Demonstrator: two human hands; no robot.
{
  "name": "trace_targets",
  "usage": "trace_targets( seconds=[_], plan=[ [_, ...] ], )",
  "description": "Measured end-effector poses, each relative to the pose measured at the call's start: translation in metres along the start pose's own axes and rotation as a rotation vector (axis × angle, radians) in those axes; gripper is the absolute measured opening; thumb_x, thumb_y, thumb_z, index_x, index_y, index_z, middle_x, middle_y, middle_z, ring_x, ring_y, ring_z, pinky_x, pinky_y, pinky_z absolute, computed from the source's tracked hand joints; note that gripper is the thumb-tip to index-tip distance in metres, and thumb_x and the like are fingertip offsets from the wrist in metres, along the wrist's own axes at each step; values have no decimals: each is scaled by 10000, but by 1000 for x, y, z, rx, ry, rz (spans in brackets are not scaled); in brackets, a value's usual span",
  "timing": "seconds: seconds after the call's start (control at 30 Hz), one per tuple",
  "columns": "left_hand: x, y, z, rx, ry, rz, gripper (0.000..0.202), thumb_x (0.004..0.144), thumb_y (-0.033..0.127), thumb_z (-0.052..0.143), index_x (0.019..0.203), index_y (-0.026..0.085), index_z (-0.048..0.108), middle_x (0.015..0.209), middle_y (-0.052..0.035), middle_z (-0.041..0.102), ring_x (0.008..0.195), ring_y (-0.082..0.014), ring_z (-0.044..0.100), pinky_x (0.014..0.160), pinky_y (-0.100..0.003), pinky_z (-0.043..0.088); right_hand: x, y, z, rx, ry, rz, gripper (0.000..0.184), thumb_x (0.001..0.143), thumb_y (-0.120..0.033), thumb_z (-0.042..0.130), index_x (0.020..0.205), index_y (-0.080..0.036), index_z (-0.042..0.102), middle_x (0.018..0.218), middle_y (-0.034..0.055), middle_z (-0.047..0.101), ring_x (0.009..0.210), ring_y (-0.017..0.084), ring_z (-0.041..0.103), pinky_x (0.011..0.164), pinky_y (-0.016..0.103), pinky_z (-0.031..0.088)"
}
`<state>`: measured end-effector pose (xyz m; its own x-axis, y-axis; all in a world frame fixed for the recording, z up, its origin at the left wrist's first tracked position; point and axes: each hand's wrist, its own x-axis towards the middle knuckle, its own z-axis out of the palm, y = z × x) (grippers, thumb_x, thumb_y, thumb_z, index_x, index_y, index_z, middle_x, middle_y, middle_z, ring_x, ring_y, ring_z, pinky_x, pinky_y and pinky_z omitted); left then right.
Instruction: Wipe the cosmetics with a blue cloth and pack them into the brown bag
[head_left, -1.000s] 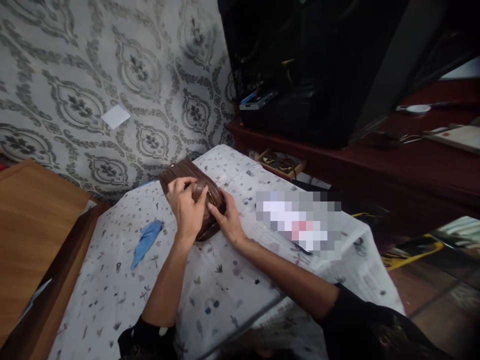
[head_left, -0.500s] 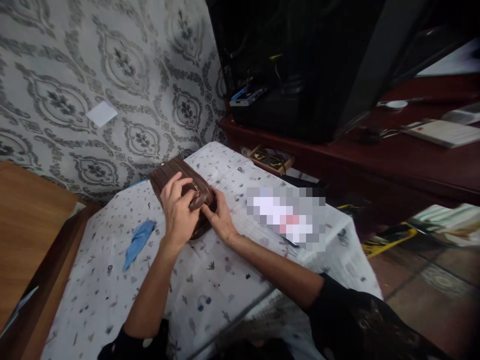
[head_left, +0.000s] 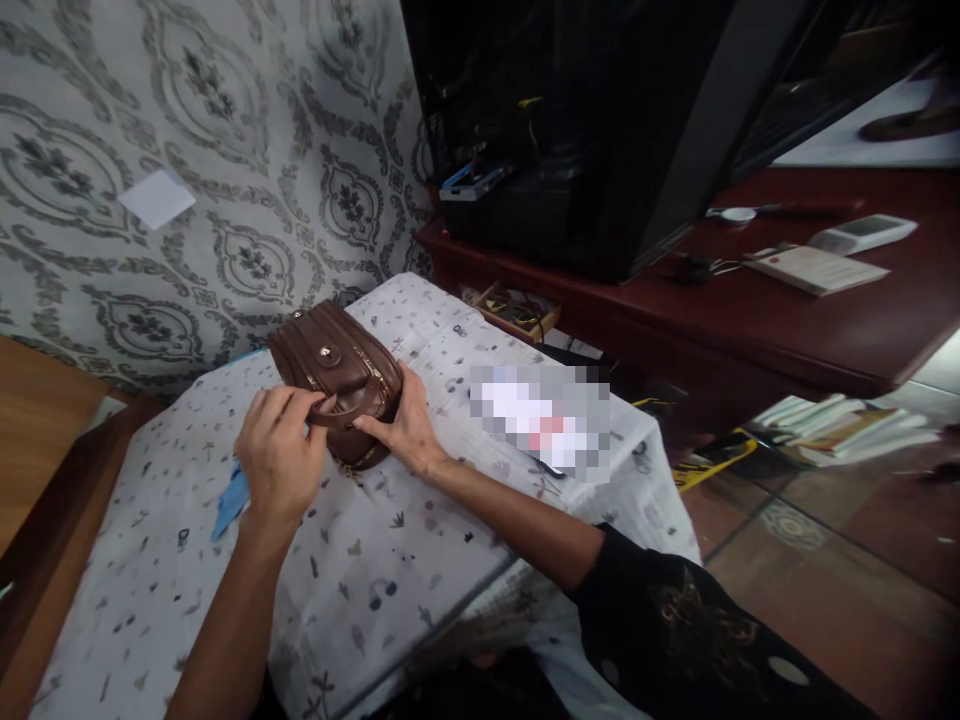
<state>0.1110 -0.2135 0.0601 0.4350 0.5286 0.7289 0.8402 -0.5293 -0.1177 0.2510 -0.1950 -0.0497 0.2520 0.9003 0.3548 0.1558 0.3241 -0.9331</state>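
Note:
A small brown leather handbag (head_left: 319, 365) with gold zips and a round metal stud lies on the patterned white cloth. My left hand (head_left: 281, 450) is closed at its near end, thumb and fingers pinching the short strap handle (head_left: 345, 413). On the bag's right side rests my right hand (head_left: 414, 425), its thumb against the near end and its fingers partly hidden along the side. A crumpled blue cloth (head_left: 231, 498) lies partly behind my left wrist.
A pixelated, bright, phone-like object (head_left: 544, 425) lies right of the bag on the covered table (head_left: 360, 600). Beyond stand a dark red desk (head_left: 810, 230), a large black screen (head_left: 570, 130) and a small open drawer (head_left: 517, 315). Patterned wallpaper (head_left: 225, 150) rises behind.
My left hand has drawn left and down from the bag's top, uncovering the stud and zips, and now pinches the strap. The right hand still grips the side. The view has shifted right.

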Motion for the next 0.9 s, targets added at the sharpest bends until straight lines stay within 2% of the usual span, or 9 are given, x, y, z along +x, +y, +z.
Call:
trace_targets(
  seconds=[0.23,0.37,0.57,0.67,0.73,0.8,0.9],
  plan=[
    [-3,7,5,-137,57,-64,153,927,304,598,851,220,701,779,-38,605,802,-210,561,729,-338,430,-1,2,0,-14,14,-27,1074,719,-676,714,1518,-148,228,1480,209,389,1402,354,362,1187,547,294],
    [-8,9,6,-130,56,-32,149,932,286,591,851,213,693,781,-42,605,803,-212,556,726,-338,426,-1,1,1,-34,29,-36,1055,726,-654,716,1515,-146,233,1472,210,397,1395,348,373,1181,538,304],
    [-7,11,2,-23,-12,14,153,939,263,567,841,204,668,798,-58,611,823,-237,553,727,-351,424,-1,4,2,-3,30,-54,1048,724,-651,712,1503,-116,257,1456,217,404,1388,343,375,1189,525,296],
    [5,17,0,74,-71,-24,123,919,269,589,980,195,667,888,-82,638,901,-276,552,774,-385,422,0,9,2,57,37,-56,1061,718,-671,705,1500,-101,271,1454,222,401,1396,347,367,1199,530,279],
    [15,24,3,104,-100,-29,263,900,269,610,1151,192,636,1030,-113,648,997,-304,539,821,-415,417,0,13,1,99,39,-47,969,772,-679,649,1496,-136,303,1450,197,420,1403,332,369,1206,533,266],
    [24,30,8,103,-142,8,344,882,246,625,1224,206,616,1133,-129,637,1064,-319,521,850,-438,411,1,16,0,131,40,-40,815,855,-661,558,1483,-187,347,1453,163,437,1407,307,376,1209,525,265],
    [34,34,15,80,-178,52,245,845,177,648,1083,224,682,1104,-112,652,1077,-318,517,854,-450,411,3,18,-1,146,54,-50,707,911,-631,488,1464,-200,392,1453,147,453,1398,281,396,1208,501,277]
  ],
)
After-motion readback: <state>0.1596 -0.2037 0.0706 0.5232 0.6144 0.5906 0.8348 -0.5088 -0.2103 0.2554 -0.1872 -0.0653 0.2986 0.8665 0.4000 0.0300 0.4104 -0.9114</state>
